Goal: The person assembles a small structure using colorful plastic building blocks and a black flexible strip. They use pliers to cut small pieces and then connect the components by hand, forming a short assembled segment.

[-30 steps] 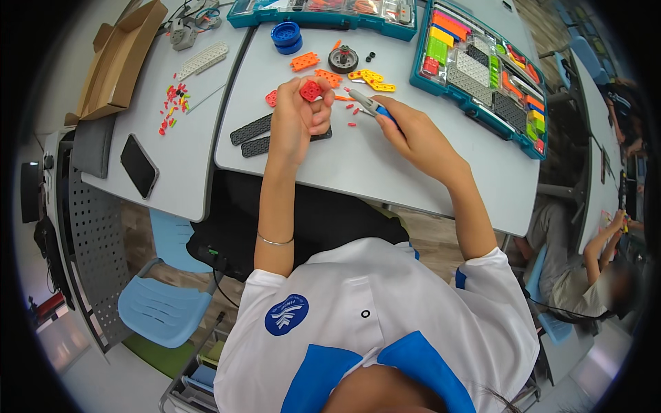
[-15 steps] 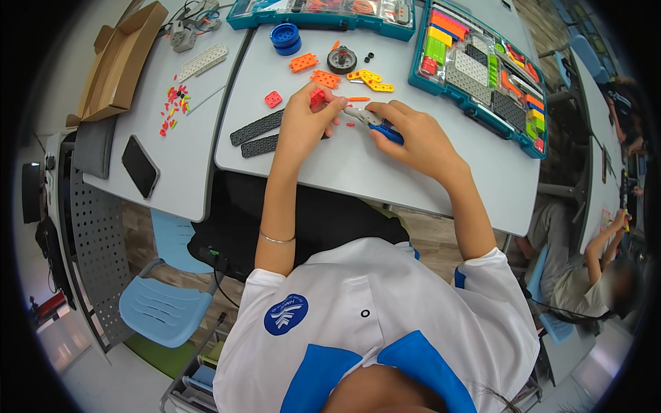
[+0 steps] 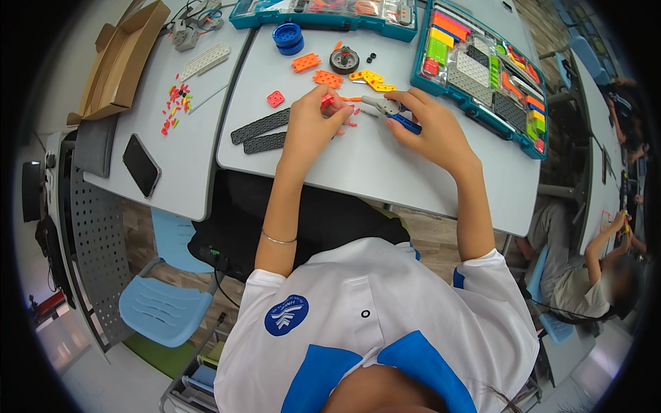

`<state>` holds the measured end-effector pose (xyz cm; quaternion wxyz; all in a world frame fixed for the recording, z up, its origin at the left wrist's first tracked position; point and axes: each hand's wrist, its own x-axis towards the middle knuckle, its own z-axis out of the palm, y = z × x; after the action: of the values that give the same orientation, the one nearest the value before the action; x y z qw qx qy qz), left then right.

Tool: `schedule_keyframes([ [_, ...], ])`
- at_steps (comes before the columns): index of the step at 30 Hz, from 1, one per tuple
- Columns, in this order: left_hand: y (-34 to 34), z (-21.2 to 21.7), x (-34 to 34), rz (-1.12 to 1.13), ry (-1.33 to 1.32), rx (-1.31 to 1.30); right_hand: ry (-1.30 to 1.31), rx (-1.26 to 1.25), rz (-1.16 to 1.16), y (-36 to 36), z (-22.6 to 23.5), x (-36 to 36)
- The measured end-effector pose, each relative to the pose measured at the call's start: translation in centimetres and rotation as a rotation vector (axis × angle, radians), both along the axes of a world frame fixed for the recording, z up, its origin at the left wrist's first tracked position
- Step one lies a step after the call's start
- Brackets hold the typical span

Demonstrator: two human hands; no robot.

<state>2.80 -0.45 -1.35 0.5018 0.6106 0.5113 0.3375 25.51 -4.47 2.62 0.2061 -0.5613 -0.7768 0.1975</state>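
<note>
Pinching small red block, left hand; right hand closed around blue-handled pliers, grey jaws.

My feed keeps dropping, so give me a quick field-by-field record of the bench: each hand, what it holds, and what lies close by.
left hand: grip closed on a small red part
right hand: grip on blue-handled pliers
pliers tip: points toward the red part
beside left hand: two dark perforated strips, flat on the grey table
ahead: orange plates, yellow pieces, black wheel
right: open teal parts case
</note>
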Motion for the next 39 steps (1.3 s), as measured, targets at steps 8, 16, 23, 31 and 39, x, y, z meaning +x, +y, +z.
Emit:
schedule_keyframes([
  [8,-0.5,0.4,-0.2,0.035,-0.258,-0.06,0.035,0.081,0.033,0.0,0.6,-0.5],
  [16,-1.1,1.2,-0.1,-0.108,-0.356,-0.158,0.094,0.134,0.049,-0.4,0.4,-1.5],
  [23,-1.4,0.0,1.0,-0.141,-0.277,0.007,0.124,0.133,0.053,-0.5,-0.2,-1.9],
  [31,-1.5,-0.7,1.1,-0.108,-0.243,0.117,0.19,0.132,0.03,-0.7,-0.7,-2.2],
  [39,-1.6,-0.2,1.2,-0.101,-0.262,0.059,0.158,0.138,0.009,-0.6,0.2,-1.9],
])
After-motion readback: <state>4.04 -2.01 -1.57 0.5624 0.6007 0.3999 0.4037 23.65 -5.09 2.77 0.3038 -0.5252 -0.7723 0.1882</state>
